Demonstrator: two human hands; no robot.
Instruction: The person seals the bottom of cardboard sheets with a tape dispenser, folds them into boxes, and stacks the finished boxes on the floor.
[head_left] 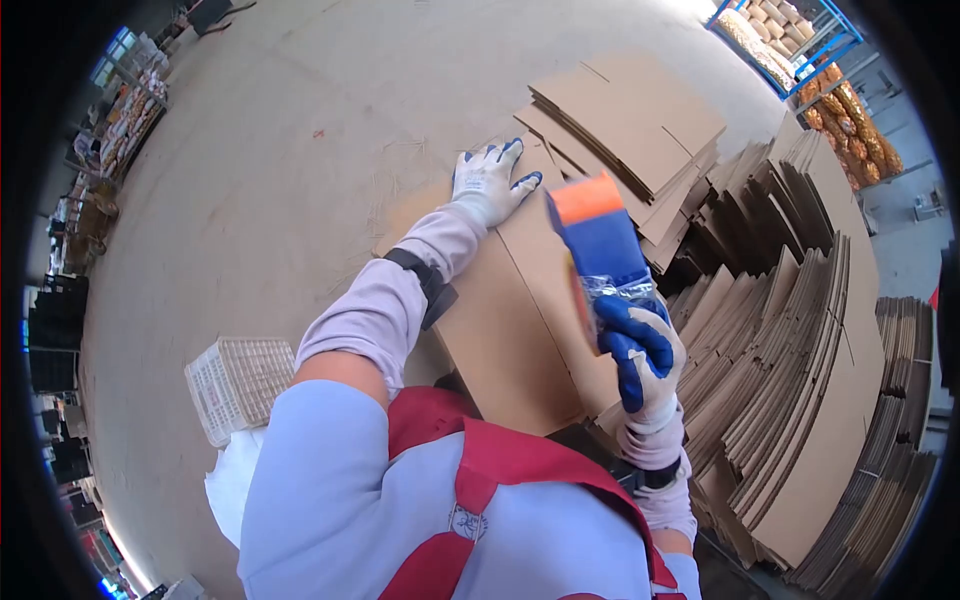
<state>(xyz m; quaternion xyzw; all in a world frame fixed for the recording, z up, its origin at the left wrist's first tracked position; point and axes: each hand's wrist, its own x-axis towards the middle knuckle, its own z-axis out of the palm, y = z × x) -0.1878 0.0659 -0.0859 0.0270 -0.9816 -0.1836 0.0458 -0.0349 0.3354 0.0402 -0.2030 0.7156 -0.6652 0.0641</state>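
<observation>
A brown cardboard box (pixel 500 330) lies in front of my body, its long flaps meeting along a seam. My left hand (pixel 488 186), in a white glove with blue fingertips, rests on the far end of the box with fingers spread. In my right hand (pixel 642 352), also gloved, is a blue and orange packing tape dispenser (pixel 608 245), held above the right side of the box. Clear tape shows near the gloved fingers. The fingers wrap round its lower part, so the handle is mostly hidden.
Flat cardboard sheets (pixel 630 120) are stacked beyond the box. Many folded cartons (pixel 780 370) stand on edge at the right. A white plastic basket (pixel 240 380) is on the floor at the left. A blue rack (pixel 835 45) holding sacks stands at the far right.
</observation>
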